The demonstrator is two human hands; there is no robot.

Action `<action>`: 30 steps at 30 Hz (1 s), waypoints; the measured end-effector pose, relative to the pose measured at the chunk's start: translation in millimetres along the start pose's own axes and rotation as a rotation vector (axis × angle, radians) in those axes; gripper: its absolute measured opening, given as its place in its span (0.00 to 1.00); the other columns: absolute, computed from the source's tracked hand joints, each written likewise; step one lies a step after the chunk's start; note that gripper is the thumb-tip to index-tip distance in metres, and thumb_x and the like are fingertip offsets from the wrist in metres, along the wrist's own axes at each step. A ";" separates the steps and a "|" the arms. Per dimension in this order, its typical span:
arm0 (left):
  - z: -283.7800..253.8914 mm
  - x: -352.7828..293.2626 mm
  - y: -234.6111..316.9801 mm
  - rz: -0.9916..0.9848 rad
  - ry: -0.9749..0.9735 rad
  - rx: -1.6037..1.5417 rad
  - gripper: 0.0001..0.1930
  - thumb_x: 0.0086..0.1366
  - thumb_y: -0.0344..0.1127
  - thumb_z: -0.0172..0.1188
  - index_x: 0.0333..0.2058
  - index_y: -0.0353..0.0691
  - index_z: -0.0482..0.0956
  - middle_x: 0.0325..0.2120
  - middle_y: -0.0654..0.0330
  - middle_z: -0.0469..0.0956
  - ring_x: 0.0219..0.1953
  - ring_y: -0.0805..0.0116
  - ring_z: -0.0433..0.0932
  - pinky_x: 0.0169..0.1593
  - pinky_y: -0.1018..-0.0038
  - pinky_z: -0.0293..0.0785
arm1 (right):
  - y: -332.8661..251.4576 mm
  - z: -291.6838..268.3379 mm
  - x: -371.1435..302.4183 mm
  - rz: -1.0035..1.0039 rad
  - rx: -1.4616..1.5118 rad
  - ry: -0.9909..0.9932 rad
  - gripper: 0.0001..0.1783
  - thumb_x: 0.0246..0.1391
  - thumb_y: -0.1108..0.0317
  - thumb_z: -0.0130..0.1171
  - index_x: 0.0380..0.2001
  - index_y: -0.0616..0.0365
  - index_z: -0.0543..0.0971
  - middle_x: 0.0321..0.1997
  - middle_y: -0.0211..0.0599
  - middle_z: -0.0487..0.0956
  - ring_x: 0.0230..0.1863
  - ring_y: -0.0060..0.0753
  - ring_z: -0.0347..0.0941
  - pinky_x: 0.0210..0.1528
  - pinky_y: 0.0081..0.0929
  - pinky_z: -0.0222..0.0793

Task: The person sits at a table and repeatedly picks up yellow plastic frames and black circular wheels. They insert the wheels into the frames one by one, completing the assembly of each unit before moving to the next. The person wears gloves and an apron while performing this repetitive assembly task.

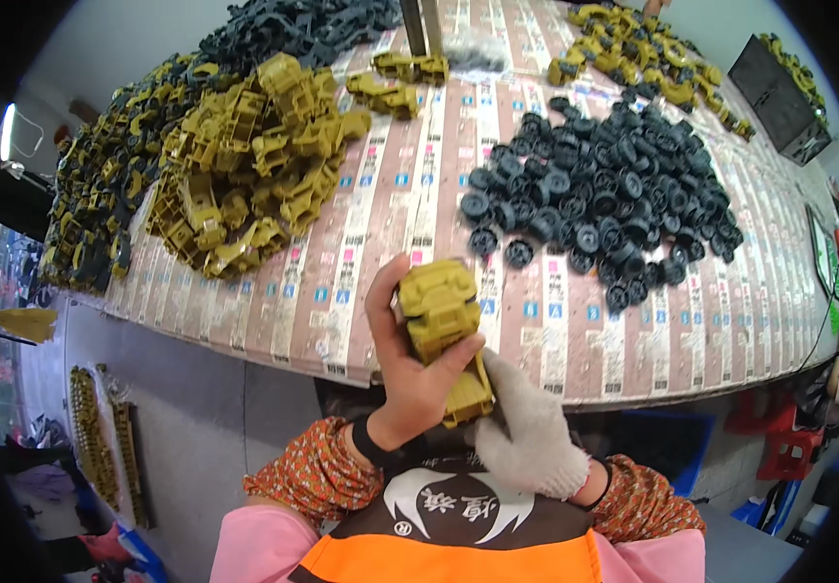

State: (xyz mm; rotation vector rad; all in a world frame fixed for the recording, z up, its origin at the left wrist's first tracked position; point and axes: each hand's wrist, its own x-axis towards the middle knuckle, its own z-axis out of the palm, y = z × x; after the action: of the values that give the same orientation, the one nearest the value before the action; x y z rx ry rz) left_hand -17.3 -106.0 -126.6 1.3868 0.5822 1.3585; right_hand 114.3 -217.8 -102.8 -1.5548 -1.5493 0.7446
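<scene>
In front of my chest I hold a yellow plastic toy truck body (442, 299), tilted with its long side running away from me. My bare left hand (410, 374) wraps round its left side, the thumb lying across the middle. My right hand (528, 428), in a pale knitted glove, closes on the near right end; part of its fingers is hidden behind the toy. Beyond it on the table lies a heap of black toy wheels (604, 185). To the left is a pile of yellow truck bodies (264, 165).
The table (390, 243) has a striped printed covering. Yellow and black toy parts (99, 194) are heaped along its left edge, dark parts (312, 29) at the back. More yellow pieces (643, 53) lie far right, near a dark box (779, 97). A red stool (788, 452) stands below.
</scene>
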 end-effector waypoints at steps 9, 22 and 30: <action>4.1 23.9 -4.1 -0.139 0.108 -0.143 0.50 0.69 0.20 0.67 0.78 0.51 0.42 0.64 0.56 0.66 0.63 0.63 0.72 0.64 0.67 0.75 | -13.9 -25.4 59.7 0.138 -0.133 -0.261 0.49 0.53 0.50 0.70 0.71 0.66 0.63 0.39 0.64 0.84 0.41 0.70 0.84 0.46 0.57 0.80; -66.0 80.0 -11.3 -0.406 0.074 -0.062 0.26 0.75 0.34 0.58 0.69 0.47 0.67 0.58 0.63 0.73 0.58 0.72 0.74 0.59 0.72 0.72 | 57.3 -153.7 256.2 0.530 0.514 0.024 0.20 0.61 0.50 0.67 0.34 0.58 0.80 0.27 0.32 0.78 0.18 0.20 0.70 0.16 0.18 0.62; -125.3 92.1 -20.9 -0.336 0.128 0.204 0.17 0.74 0.29 0.58 0.60 0.43 0.75 0.51 0.66 0.76 0.52 0.76 0.73 0.55 0.76 0.69 | 121.4 -273.1 351.8 0.152 0.459 0.555 0.17 0.67 0.57 0.61 0.45 0.62 0.78 0.37 0.36 0.80 0.30 0.28 0.79 0.31 0.22 0.77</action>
State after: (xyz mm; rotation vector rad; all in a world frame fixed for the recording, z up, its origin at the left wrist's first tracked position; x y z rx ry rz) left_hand -104.2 24.4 -134.0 1.2971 1.0149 1.1434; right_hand 436.6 102.8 -22.8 -1.3802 -0.7959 0.6239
